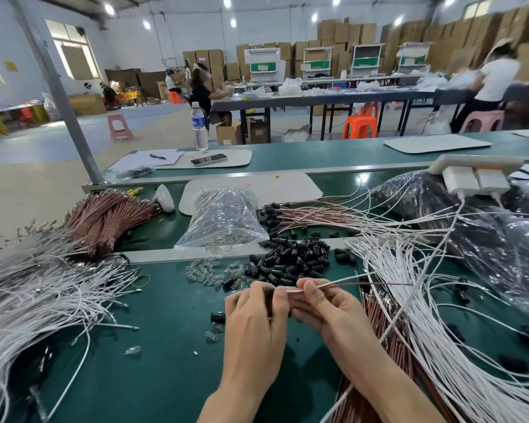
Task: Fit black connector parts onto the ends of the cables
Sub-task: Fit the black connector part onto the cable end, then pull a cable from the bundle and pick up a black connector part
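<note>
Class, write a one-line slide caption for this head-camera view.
Left hand grips a black connector part, right hand pinches two cables, above a green bench strewn with spare connectors.

Small black connectors (290,261) lie heaped just below and right of the plastic bag (223,215). Further below the bag, a thin white-and-brown cable (342,283) is held level, its left end at one black connector (268,300). Loose white cables (409,315) sprawl right of the bag.
</note>
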A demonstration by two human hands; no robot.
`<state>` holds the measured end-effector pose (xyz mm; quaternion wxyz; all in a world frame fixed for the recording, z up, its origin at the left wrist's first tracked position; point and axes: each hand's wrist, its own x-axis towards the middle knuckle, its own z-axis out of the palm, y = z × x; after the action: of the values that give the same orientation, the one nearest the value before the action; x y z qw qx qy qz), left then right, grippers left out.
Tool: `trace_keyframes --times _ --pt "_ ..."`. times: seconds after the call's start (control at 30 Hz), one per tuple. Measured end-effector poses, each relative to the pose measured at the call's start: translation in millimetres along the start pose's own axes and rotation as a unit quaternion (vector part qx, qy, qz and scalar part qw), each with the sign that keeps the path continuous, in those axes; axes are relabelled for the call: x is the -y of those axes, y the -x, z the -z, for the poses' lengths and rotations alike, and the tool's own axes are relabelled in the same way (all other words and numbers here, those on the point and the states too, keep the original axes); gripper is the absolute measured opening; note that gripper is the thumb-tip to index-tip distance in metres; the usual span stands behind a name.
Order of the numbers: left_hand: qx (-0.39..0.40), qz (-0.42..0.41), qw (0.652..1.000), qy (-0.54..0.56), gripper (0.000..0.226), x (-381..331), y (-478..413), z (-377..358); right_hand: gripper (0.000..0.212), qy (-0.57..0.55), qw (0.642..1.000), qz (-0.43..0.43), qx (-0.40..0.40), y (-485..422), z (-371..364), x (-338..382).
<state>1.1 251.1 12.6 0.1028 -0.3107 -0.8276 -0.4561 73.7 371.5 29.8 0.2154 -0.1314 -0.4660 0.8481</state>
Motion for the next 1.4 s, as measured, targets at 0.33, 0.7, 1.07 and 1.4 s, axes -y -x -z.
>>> trace_keyframes --times 0.33,0.7,1.07,1.4 --pt "-0.247 0.104 0.909 0.319 0.022 8 -10 76 0.019 -0.070 0.997 0.003 -0.040 5 9 20" --pt "-0.094 0.201 0.845 0.487 0.016 -39 -113 51 0.026 0.101 0.979 0.167 -0.058 -51 5 125" --pt "0.171 0.230 0.932 0.220 0.035 -33 -128 10 0.021 0.308 0.938 0.015 -0.160 -74 82 115" --pt "0.510 0.044 0.844 -0.161 0.043 -86 -44 -9 0.025 0.530 0.820 0.129 -0.173 -39 70 79"
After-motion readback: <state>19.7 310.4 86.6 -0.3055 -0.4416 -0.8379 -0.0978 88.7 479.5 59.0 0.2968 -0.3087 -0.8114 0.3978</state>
